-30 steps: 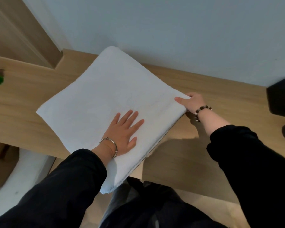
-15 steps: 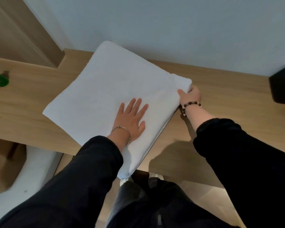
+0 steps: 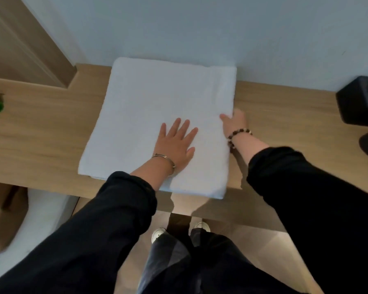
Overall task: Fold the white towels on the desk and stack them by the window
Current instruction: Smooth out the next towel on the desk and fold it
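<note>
Your towel [image 3: 157, 107] swings from diagonal to square with the wall [image 3: 200, 28], far edge now against it, your right hand [image 3: 235, 124] moved from corner to right edge

White towel [image 3: 157, 115] soft matt cloth; desk [image 3: 40, 132] smooth wood.

No text, label, brand, number or sign can be read on the white towel [image 3: 157, 107], the wooden desk [image 3: 40, 134], the wall [image 3: 200, 28] or the black object [image 3: 359, 102]
</note>
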Demonstrator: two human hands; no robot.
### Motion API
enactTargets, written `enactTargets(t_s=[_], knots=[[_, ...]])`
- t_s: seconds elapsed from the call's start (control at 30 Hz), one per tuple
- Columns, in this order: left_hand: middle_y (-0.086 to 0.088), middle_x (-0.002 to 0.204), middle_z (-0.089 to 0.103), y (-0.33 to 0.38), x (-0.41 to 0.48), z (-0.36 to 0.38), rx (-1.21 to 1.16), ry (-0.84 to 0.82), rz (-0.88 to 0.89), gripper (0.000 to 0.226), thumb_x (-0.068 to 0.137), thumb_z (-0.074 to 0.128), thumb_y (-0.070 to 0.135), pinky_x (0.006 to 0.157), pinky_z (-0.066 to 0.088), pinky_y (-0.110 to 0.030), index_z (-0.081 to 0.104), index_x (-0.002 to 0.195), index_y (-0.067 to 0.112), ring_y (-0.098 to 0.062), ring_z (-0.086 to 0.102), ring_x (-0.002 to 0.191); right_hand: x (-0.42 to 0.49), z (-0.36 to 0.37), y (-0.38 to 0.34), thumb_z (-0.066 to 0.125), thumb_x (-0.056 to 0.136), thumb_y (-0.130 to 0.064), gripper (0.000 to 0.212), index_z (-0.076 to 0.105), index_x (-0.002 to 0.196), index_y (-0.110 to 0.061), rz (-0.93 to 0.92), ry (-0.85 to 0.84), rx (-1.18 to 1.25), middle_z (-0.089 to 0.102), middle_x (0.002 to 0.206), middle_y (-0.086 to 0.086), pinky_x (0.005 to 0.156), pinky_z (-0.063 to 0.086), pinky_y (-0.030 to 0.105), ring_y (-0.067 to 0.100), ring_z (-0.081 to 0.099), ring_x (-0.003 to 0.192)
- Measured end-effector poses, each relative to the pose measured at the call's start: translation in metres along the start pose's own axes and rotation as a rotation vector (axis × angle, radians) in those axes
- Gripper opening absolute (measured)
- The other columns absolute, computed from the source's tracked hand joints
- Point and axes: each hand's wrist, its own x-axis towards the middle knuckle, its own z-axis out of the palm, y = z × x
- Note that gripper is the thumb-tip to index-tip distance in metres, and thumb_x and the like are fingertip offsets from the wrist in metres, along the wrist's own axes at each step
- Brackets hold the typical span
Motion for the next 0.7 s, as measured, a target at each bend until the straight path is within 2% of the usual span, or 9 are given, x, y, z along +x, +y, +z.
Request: enactTargets(t_s=[0.1,0.17,0.23,0.3,0.37,0.47,0.53,0.6,0.7], knots=[[0.005,0.159,-0.011,-0.001,-0.01,0.003,-0.018,0.023,-0.021,0.063,0.091,0.006,0.051,0.112,-0.008,-0.056,-0.003,0.15,0.034,-0.02,-0.018,0.144,0.024,-0.026,-0.01,0.045,0.097,-0.014,0.027,0.054,0.121,-0.005,-0.046,0.15,-0.136,0.058,0.122,0.014,0.084,0.039,0.027,0.028,0.055,0.111],[0.004,0.158,-0.014,0.008,-0.012,0.007,-0.002,0.027,-0.073,0.062,0.091,0.003,0.049,0.112,-0.006,-0.057,-0.007,0.15,0.033,-0.022,-0.021,0.143,0.013,-0.029,-0.015,0.037,0.097,-0.008,0.035,0.048,0.13,-0.006,-0.173,0.207,-0.206,0.05,0.132,0.013,0.094,0.036,0.029,0.029,0.047,0.12],[0.004,0.159,-0.014,0.015,-0.01,0.011,0.005,0.043,-0.113,0.061,0.092,0.003,0.046,0.112,-0.004,-0.057,-0.008,0.15,0.031,-0.023,-0.021,0.144,-0.017,-0.014,-0.006,0.035,0.097,-0.009,0.044,0.039,0.14,-0.007,-0.391,0.141,-0.34,0.037,0.146,0.013,0.109,0.025,0.034,0.028,0.034,0.133],[0.004,0.159,-0.012,0.014,-0.009,0.013,-0.005,0.047,-0.117,0.061,0.092,0.003,0.044,0.113,-0.003,-0.056,-0.007,0.15,0.03,-0.022,-0.02,0.144,-0.056,0.004,0.019,0.029,0.101,-0.021,0.05,0.022,0.15,-0.013,-0.524,-0.04,-0.642,0.017,0.158,0.007,0.117,0.011,0.042,0.023,0.013,0.145],[0.005,0.159,-0.01,0.01,-0.008,0.014,-0.034,0.055,-0.099,0.06,0.093,0.007,0.042,0.113,-0.004,-0.054,-0.003,0.151,0.029,-0.021,-0.018,0.144,-0.08,0.01,0.048,0.022,0.102,-0.031,0.053,0.008,0.152,-0.022,-0.515,-0.127,-0.852,-0.001,0.16,-0.003,0.116,0.0,0.048,0.015,-0.005,0.147],[0.007,0.159,-0.006,-0.001,-0.009,0.012,-0.136,0.078,-0.005,0.06,0.094,0.018,0.043,0.114,-0.008,-0.047,0.008,0.152,0.028,-0.016,-0.016,0.145,-0.076,0.004,0.059,0.02,0.102,-0.036,0.053,0.004,0.152,-0.027,-0.477,-0.124,-0.866,-0.005,0.16,-0.009,0.116,-0.001,0.049,0.012,-0.009,0.146],[0.009,0.158,-0.007,-0.017,-0.013,0.01,-0.171,0.071,0.117,0.064,0.09,0.018,0.05,0.114,-0.01,-0.044,0.01,0.151,0.031,-0.012,-0.018,0.143,-0.068,0.001,0.058,0.019,0.102,-0.038,0.054,0.003,0.152,-0.027,-0.506,-0.145,-0.941,-0.006,0.16,-0.009,0.115,-0.002,0.05,0.012,-0.009,0.146],[0.012,0.155,-0.011,-0.038,-0.021,0.012,-0.106,0.074,0.168,0.065,0.088,0.01,0.056,0.114,-0.007,-0.046,0.002,0.149,0.036,-0.009,-0.019,0.142,-0.065,-0.001,0.061,0.019,0.102,-0.04,0.055,0.002,0.152,-0.027,-0.51,-0.153,-0.976,-0.006,0.16,-0.01,0.115,-0.001,0.051,0.012,-0.009,0.146],[0.012,0.153,-0.019,-0.047,-0.034,0.016,-0.047,0.064,0.062,0.061,0.086,0.002,0.059,0.113,-0.003,-0.052,-0.012,0.143,0.041,-0.015,-0.02,0.143,-0.065,-0.009,0.064,0.019,0.101,-0.036,0.054,0.004,0.152,-0.026,-0.498,-0.159,-0.992,-0.007,0.16,-0.01,0.115,0.0,0.052,0.012,-0.009,0.146]])
